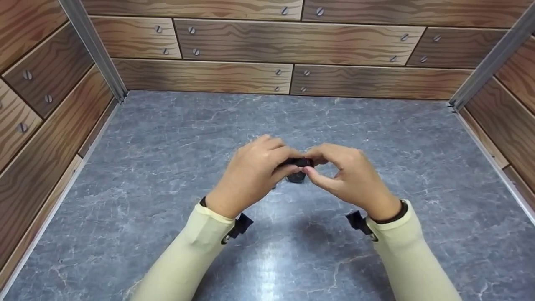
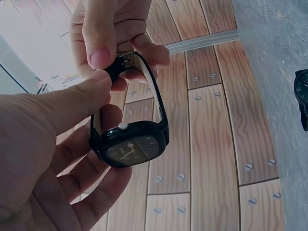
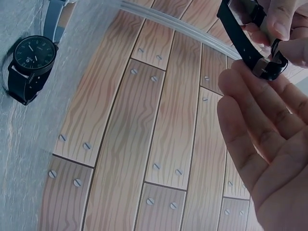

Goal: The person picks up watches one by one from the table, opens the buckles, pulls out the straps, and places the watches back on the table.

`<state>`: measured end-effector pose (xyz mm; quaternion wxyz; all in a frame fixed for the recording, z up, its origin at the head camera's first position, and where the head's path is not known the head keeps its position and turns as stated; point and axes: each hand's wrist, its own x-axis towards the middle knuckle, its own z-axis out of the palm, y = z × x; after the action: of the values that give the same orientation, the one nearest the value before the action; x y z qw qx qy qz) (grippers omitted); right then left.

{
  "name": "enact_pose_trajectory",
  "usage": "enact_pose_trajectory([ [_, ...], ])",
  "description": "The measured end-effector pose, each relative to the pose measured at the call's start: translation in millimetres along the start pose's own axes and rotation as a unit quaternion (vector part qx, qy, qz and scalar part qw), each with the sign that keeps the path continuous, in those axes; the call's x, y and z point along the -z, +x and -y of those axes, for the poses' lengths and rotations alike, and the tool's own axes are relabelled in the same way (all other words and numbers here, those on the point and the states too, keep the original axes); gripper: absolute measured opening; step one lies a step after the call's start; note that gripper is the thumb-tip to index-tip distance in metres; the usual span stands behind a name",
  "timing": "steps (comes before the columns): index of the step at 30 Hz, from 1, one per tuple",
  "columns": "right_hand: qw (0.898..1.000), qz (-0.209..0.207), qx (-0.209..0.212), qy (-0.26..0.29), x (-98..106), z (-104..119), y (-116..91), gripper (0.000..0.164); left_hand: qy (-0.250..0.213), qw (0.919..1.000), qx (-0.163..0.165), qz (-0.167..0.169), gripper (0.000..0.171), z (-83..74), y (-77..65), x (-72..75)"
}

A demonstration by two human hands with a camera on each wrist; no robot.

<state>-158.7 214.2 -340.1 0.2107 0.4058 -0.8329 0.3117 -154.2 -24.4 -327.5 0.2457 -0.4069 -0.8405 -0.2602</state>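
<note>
While the left hand [image 1: 250, 175] pinches the black strap [image 2: 159, 98] near its closure, its other fingers curl under the rectangular watch [image 2: 132, 151], dial showing. Right hand [image 1: 355, 175]: thumb and bent fingers at the buckle [image 3: 261, 67], nearly closed on it, fingertips almost meeting the left's. Watch held clear of the marbled tabletop [image 1: 418, 146], between the two hands. Strap bent round into a loop, ends brought together at the buckle. Judged partway: loop formed, buckle work apparently unfinished. Pin hidden by fingertips; fastening or unfastening, cannot tell. Farther out, on the tabletop: a round watch [image 3: 33, 54], dial showing, well apart from the fingers; a blue-grey strap [image 3: 52, 21] just beside it, cut off by the view's edge. Neither touched.
</note>
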Motion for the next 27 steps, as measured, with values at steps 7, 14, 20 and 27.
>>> enact_pose_trajectory([
  [7,0.999,-0.004,0.018,-0.039,0.9,-1.6,3.7,0.017,0.006,0.9999,0.002,-0.009,0.018,0.5,-0.2,0.1],
  [14,0.999,-0.013,0.025,-0.046,0.8,-1.7,2.6,0.019,0.008,1.0000,0.000,-0.005,0.018,0.5,0.3,0.9],
  [20,0.998,-0.015,0.026,-0.048,-0.3,-1.0,1.2,0.021,0.004,0.9999,-0.001,-0.014,0.017,0.6,0.2,0.3],
  [27,0.998,-0.017,0.025,-0.047,-0.5,-1.3,0.6,0.022,0.007,0.9999,-0.003,-0.015,0.016,1.1,0.9,0.3],
])
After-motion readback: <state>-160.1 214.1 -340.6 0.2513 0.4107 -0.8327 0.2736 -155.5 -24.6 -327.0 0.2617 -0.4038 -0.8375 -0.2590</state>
